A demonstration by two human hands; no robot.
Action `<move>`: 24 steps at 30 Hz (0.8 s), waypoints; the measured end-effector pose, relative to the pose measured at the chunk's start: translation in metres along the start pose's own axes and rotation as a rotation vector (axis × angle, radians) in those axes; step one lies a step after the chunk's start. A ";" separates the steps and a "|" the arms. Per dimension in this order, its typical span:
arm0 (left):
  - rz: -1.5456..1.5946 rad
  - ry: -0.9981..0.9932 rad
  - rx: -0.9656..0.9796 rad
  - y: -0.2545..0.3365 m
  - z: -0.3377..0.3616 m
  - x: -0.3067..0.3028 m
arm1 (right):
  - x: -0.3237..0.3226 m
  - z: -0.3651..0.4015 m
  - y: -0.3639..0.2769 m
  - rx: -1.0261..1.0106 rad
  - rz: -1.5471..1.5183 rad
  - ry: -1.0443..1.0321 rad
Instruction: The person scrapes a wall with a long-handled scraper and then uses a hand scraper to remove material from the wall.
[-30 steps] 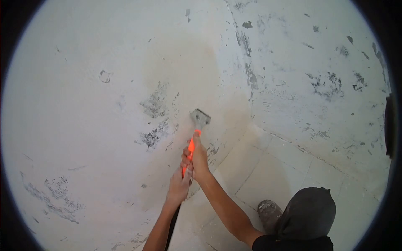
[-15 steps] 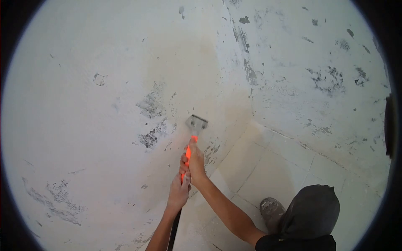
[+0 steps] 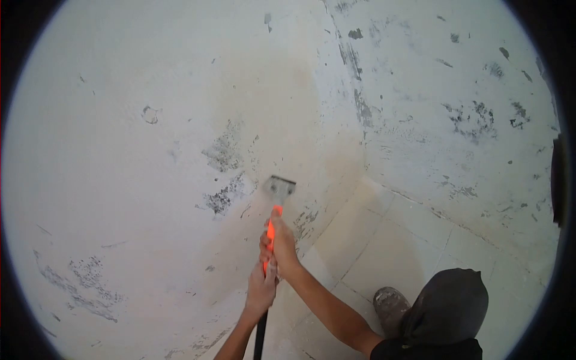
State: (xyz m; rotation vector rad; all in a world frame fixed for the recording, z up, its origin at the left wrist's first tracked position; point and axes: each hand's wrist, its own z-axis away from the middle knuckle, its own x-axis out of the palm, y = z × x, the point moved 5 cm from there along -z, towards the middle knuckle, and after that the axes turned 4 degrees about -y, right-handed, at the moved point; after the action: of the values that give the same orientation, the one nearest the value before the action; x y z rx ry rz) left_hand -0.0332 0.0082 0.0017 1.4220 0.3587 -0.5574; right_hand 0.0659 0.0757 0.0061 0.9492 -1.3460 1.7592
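Observation:
A long scraper [image 3: 279, 189] with a wide metal head, orange grip and black lower shaft lies across the middle of the head view. Its blade edge is against or very near the patchy whitish wall [image 3: 150, 198]; exact contact is hard to tell. My right hand [image 3: 282, 243] wraps round the orange part, just below the metal head. Lower down, my left hand [image 3: 261, 289] closes round the handle where orange gives way to black. Dark scuffed patches [image 3: 223, 198] mark the wall left of the blade.
At right, a second wall [image 3: 456, 162] with grey chipped spots meets the first in a corner. Pale floor tiles [image 3: 384, 240] spread below it. A dusty shoe [image 3: 391, 305] and a dark-clothed knee [image 3: 450, 300] are at lower right. Something dark [image 3: 558, 180] stands at the right edge.
The scraper head has come down along the wall, and both hands have moved down with it. The black shaft's lower end has swung right. The whole view has shifted slightly.

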 end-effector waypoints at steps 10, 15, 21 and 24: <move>0.054 -0.049 0.021 0.013 -0.022 -0.005 | -0.002 -0.017 -0.002 -0.062 -0.001 0.026; 0.267 0.004 -0.057 -0.014 0.016 0.005 | 0.000 0.006 0.014 0.081 0.061 -0.029; 0.157 -0.079 0.086 0.006 -0.029 0.006 | 0.000 -0.021 -0.015 -0.065 -0.028 0.037; 0.213 -0.051 0.042 0.008 -0.005 0.011 | -0.006 -0.008 -0.004 -0.046 0.006 0.035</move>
State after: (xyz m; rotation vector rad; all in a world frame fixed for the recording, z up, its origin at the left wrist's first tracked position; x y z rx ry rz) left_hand -0.0196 0.0125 0.0013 1.4632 0.1531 -0.4288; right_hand 0.0714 0.0834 0.0010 0.8860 -1.3625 1.7336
